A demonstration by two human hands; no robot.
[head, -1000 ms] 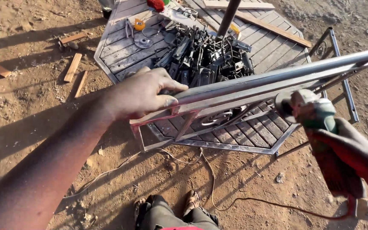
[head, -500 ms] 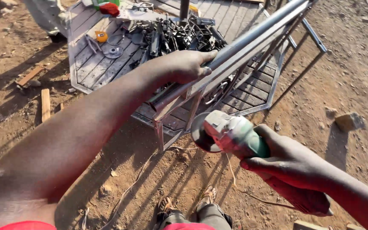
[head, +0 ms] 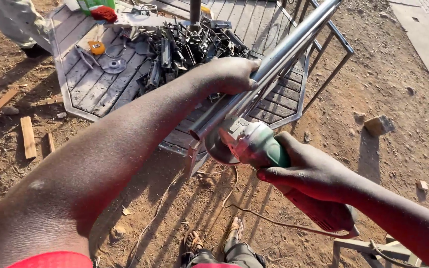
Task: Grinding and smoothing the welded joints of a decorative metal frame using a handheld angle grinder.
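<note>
Fingers [head: 247, 67] still clamp pipe [head: 274, 59]; grinder [head: 254, 144] now nearer.

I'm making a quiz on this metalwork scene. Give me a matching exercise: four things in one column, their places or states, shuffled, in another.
1. left hand
2. right hand
3. scrap metal pile
4. wooden plank

a. lying on the dirt
b. heaped on the slatted platform
c. resting on the steel tube
d. gripping the angle grinder

Pairs: 1-c, 2-d, 3-b, 4-a
</note>
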